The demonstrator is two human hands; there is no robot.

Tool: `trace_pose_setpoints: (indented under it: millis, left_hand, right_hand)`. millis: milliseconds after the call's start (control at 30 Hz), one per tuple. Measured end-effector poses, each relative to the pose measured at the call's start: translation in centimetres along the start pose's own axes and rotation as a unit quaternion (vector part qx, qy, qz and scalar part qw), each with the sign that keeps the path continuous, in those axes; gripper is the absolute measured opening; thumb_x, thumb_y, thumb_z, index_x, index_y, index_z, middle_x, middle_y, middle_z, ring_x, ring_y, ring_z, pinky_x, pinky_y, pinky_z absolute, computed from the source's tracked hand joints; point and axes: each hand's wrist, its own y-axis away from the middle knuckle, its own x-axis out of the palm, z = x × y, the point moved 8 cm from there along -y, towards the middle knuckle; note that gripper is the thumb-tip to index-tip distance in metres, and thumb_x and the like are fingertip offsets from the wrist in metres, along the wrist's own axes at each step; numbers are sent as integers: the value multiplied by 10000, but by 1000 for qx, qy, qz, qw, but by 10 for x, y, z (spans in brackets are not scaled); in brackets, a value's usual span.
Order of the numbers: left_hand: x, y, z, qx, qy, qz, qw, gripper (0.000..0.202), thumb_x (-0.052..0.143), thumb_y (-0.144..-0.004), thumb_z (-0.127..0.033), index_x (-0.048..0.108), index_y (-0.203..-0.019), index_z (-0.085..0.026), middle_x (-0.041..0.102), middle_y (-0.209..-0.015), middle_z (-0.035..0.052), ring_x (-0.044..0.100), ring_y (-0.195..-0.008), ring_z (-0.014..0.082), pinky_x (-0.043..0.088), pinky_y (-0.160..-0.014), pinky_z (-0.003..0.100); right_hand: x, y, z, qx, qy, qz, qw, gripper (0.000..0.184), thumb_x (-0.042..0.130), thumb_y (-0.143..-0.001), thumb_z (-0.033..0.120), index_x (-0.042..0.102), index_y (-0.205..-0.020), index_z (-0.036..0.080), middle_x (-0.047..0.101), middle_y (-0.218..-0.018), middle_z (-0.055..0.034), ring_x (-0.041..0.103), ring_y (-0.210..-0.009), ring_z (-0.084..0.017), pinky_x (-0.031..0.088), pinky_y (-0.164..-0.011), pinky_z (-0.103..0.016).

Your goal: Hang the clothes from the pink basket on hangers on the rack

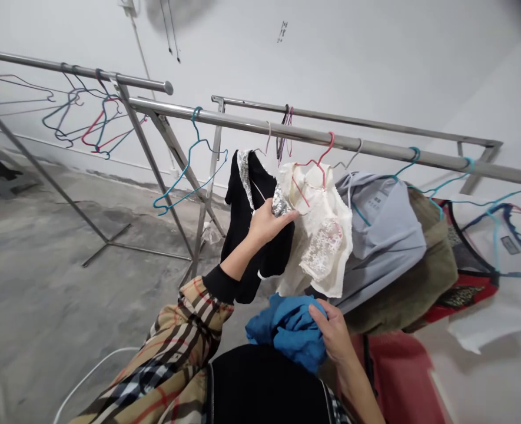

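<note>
My left hand (264, 225) is closed on the shoulder edge of a black top (238, 235) with a silver sequined collar. That top hangs from the rail on a pale hanger. Low in front of my body, my right hand (333, 333) grips a bunched blue garment (286, 327). Right beside the black top hangs a white lace top (326, 235) on a pink hanger (326, 156). A bare teal hanger (192, 168) is on the rail to the left of the black top.
The metal rail (251, 123) runs across the view. To the right hang a grey-blue shirt (388, 224), an olive garment (437, 259) and a red-and-black one (481, 288). Several bare hangers are on the left rail (140, 82). A red seat-like object (401, 371) stands below right.
</note>
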Motion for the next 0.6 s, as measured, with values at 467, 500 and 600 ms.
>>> trace_pose_setpoints:
  millis: [467,500,600]
  left_hand:
    - [-47,56,-44,76,-388,3,919,159,573,-896,-331,592,-983,-199,645,-987,72,637,-908,243,449,-705,309]
    - [-47,58,-44,82,-417,10,905,158,551,-910,-335,590,-984,-201,643,-960,70,634,-884,246,443,-687,312]
    - [-47,62,-47,145,-457,21,877,160,520,-930,-337,597,-980,-206,629,-964,68,610,-866,233,440,-697,311]
  right_hand:
    - [20,-55,51,-46,-154,-35,986,291,722,-752,478,657,-756,194,577,-667,19,490,-629,-114,423,-620,-242]
    - [25,-60,59,-51,-168,-34,984,288,729,-746,475,658,-765,197,579,-671,22,489,-627,-109,424,-618,-237]
    - [43,-74,83,-53,-201,-13,978,290,744,-730,473,652,-799,207,583,-677,33,488,-612,-99,426,-605,-227]
